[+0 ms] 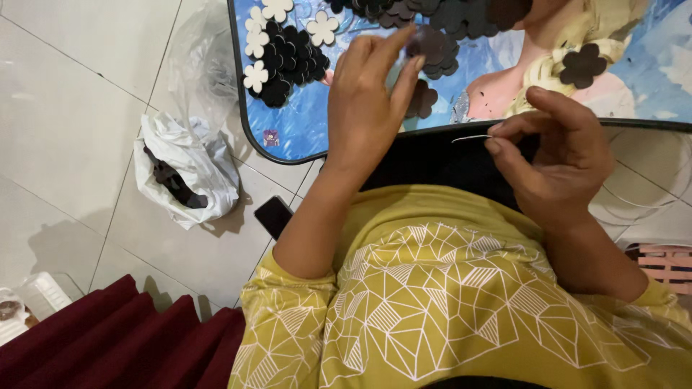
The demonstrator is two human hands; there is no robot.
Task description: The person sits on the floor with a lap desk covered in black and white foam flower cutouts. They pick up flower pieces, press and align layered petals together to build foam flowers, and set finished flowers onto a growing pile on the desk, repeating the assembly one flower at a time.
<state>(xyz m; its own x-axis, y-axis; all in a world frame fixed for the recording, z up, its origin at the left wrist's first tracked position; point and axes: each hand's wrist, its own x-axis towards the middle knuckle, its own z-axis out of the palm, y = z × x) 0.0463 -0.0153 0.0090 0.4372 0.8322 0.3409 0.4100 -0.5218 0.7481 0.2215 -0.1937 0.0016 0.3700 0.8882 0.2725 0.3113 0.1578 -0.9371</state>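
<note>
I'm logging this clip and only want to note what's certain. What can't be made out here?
- Left hand: its fingertips cover the dark flower piece they pinch; blurred.
- Needle in the right hand: any thread is too thin to see.
- White plastic bag: folds hide most of its dark contents.
- Tray table: cut off by the top edge.

left hand [364, 101] raised, thumb and index pinched at far tip; right hand [559, 155] near, fingertips pinched, wrist bent.
</note>
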